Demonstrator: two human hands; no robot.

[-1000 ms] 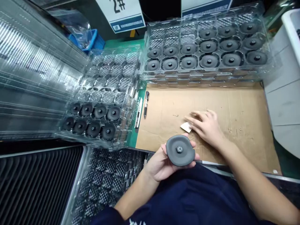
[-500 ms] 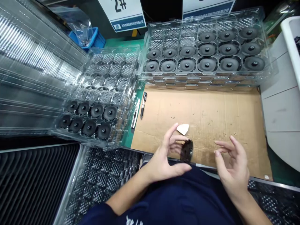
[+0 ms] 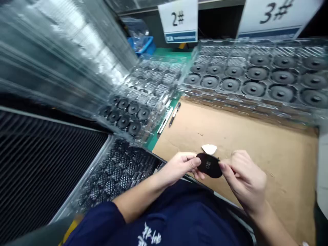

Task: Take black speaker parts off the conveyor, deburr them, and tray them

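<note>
A flat black oval part [image 3: 209, 165] is held between both hands above the cardboard's near edge, its face with a small central mark turned up. My left hand [image 3: 183, 167] pinches its left end between thumb and fingers. At the right end, my right hand [image 3: 243, 176] grips the rim with thumb and bent fingers. Just beyond the part, a small white piece [image 3: 209, 149] lies on the cardboard [image 3: 251, 136]. Clear trays at the left [image 3: 156, 82] and at the back right [image 3: 230, 97] hold several round black parts.
A pen [image 3: 175, 114] and a white cutter [image 3: 165, 120] lie left of the cardboard. A blue bin [image 3: 147, 47] stands at the back beside signs reading 2# [image 3: 178, 20] and 3# [image 3: 276, 17]. More clear trays [image 3: 112, 174] are stacked low at the left.
The black part has turned from edge-on to flat. My right hand has moved in and closed on its right end, while my left hand's fingers have closed. The view has shifted.
</note>
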